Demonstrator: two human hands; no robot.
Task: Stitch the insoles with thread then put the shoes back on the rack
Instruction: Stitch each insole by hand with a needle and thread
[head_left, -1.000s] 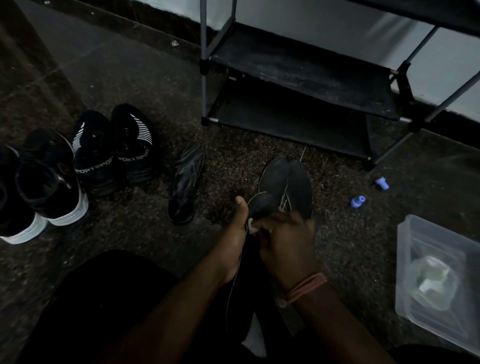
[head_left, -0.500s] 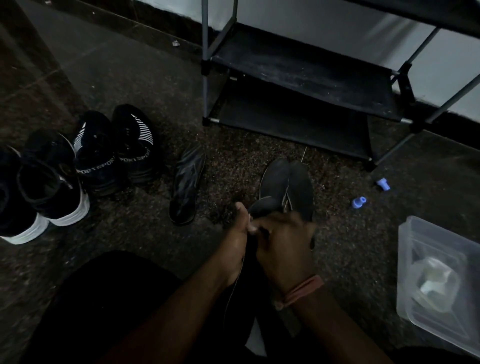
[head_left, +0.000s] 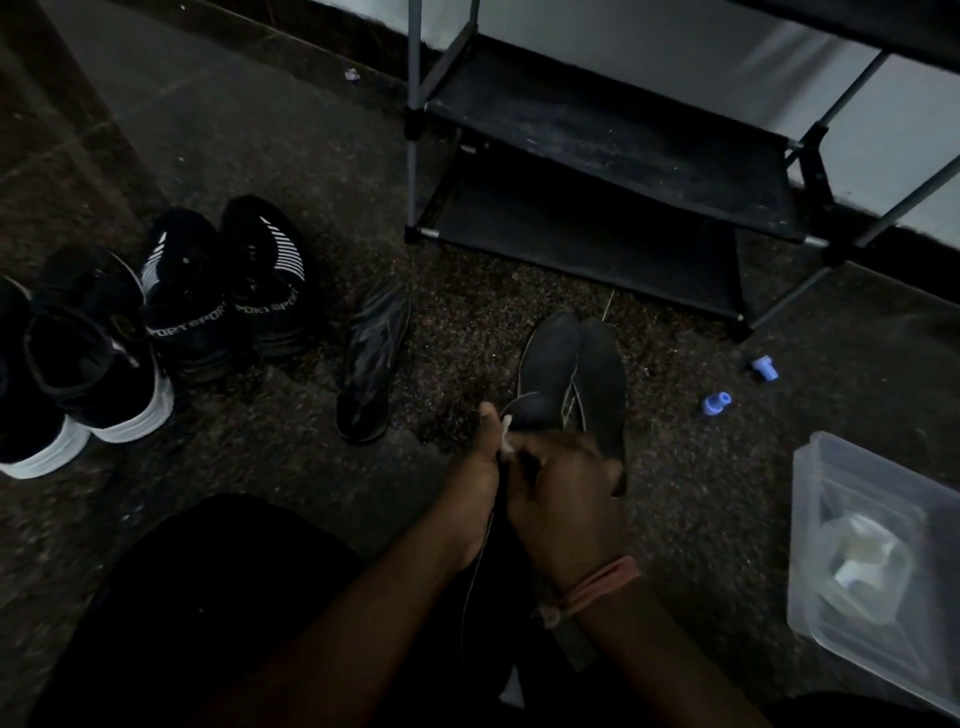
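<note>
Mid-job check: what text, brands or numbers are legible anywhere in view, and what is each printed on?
"PORT SPORT": white letters on the heel band of the right black sneaker of the striped pair; the start is cut off.
"SPORT SPOR": same band on the left black sneaker of that pair; partly blurred.
Nothing readable on the insoles, the clear plastic box, the shoe rack or the other shoes.

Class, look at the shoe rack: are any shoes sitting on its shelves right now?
No, both visible shelves of the rack are bare, and the shoes stand on the floor to its left.
</note>
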